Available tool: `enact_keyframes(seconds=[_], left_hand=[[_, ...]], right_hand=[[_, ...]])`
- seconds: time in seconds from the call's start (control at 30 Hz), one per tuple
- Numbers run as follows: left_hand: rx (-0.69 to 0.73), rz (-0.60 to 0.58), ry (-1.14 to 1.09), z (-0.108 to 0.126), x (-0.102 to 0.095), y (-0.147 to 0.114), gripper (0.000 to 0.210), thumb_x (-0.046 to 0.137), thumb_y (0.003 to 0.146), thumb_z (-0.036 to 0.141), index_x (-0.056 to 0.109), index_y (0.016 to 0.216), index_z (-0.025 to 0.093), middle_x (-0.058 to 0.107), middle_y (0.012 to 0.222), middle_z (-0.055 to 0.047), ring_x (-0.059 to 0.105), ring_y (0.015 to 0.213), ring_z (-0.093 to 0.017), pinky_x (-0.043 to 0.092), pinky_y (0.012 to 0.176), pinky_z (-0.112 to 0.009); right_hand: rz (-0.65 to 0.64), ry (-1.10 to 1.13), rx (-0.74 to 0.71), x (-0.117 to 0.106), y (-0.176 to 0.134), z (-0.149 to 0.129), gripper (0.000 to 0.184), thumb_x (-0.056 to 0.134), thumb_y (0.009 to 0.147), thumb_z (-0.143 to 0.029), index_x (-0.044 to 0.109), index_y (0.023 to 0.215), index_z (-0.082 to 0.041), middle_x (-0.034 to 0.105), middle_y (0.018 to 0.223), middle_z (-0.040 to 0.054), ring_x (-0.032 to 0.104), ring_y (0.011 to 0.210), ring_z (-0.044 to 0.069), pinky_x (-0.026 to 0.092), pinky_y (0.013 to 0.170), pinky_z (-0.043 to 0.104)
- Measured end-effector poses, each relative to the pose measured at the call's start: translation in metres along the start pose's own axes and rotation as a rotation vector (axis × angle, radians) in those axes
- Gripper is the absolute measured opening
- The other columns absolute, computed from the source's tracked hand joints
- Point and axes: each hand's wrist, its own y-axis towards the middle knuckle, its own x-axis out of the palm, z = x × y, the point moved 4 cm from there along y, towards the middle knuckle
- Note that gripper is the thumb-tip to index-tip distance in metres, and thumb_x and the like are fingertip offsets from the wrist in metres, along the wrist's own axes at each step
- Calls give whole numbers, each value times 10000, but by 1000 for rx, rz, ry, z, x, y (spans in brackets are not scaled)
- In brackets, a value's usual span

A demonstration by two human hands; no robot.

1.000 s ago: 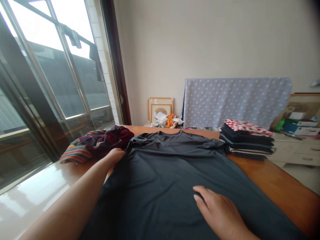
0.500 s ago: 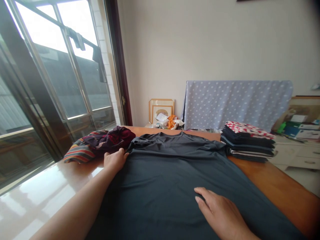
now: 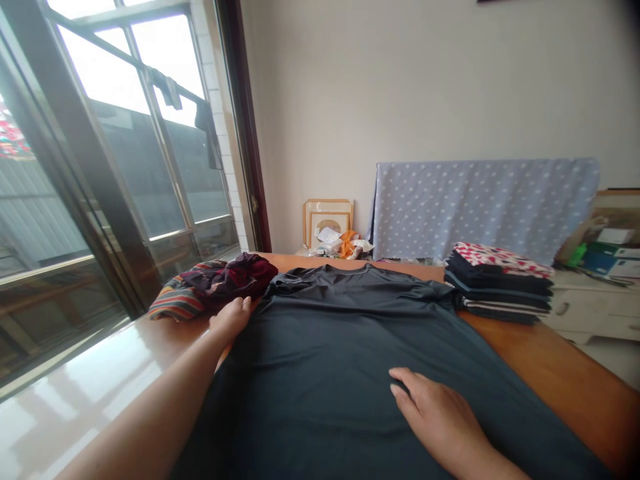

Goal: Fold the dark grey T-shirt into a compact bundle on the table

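Observation:
A dark T-shirt lies spread over the table, its collar and sleeves at the far end and shallow creases across its upper part. Beside its left edge, my left hand is closed with the fingers curled; the shirt edge is close by, but what the fingers hold, if anything, is hidden. My right hand hovers over or rests lightly on the lower right of the shirt, thumb and fingers apart, holding nothing. Just beyond my left hand sits a crumpled heap of maroon and striped clothes.
A stack of folded clothes, with a red-and-white patterned piece on top, stands at the table's far right. The wooden table shows along the right. Behind are a polka-dot cloth, picture frames and white drawers. Sliding glass doors are on the left.
My left hand has drawn back slightly from the shirt's upper left edge, its fingers more curled. The right hand stays nearly in place. The view has turned slightly left.

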Motion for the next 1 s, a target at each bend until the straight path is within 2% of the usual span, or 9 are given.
enact_keyframes(seconds=[0.2, 0.3, 0.43, 0.57, 0.73, 0.9, 1.0], left_hand=[[52, 27, -20, -10, -8, -42, 354, 363, 960, 481, 633, 1100, 301, 684, 1269, -73, 621, 1145, -331, 418, 922, -462], [172, 61, 21, -5, -7, -70, 303, 437, 937, 448, 661, 1090, 315, 676, 1259, -68, 574, 1197, -315, 377, 972, -445], [365, 82, 110, 1, -9, -97, 354, 425, 953, 516, 696, 1057, 313, 689, 1188, -82, 551, 1184, -302, 310, 1017, -435], [424, 99, 168, -1, -12, -102, 412, 388, 965, 550, 690, 1122, 317, 675, 1212, -91, 538, 1177, -308, 272, 1027, -448], [410, 106, 229, 4, -13, -101, 432, 374, 974, 534, 672, 1152, 278, 651, 1243, -102, 537, 1192, -305, 314, 1003, -435], [454, 74, 145, 23, -8, -120, 427, 321, 1007, 474, 640, 1195, 261, 648, 1262, -88, 568, 1191, -261, 367, 1006, -391], [537, 19, 81, 28, 2, -133, 484, 312, 1008, 531, 615, 1260, 250, 624, 1348, -83, 539, 1267, -247, 342, 1078, -379]], right_hand=[[-53, -16, -1, 0, 0, 2, 364, 395, 987, -347, 647, 1245, -298, 756, 1101, 38, 727, 942, 231, 499, 784, 334], [-68, -7, -4, -3, 0, 0, 372, 392, 987, -349, 646, 1252, -289, 753, 1112, 44, 720, 973, 233, 497, 811, 339], [-85, 8, -12, -5, 0, -1, 379, 395, 983, -339, 646, 1259, -273, 750, 1124, 56, 712, 1001, 238, 492, 838, 349], [-87, 22, -15, -6, 0, -1, 379, 399, 977, -328, 650, 1256, -270, 749, 1122, 60, 710, 1001, 239, 487, 823, 346], [-96, 17, -3, -5, 1, -1, 370, 422, 970, -340, 650, 1256, -287, 747, 1130, 52, 705, 1007, 243, 473, 810, 336], [-114, 12, 9, -5, 1, 0, 367, 435, 964, -352, 642, 1263, -300, 744, 1141, 46, 701, 1027, 253, 469, 824, 343], [-117, 9, 3, -6, 0, -1, 363, 437, 964, -357, 638, 1264, -309, 742, 1140, 41, 697, 1037, 255, 467, 826, 344]])
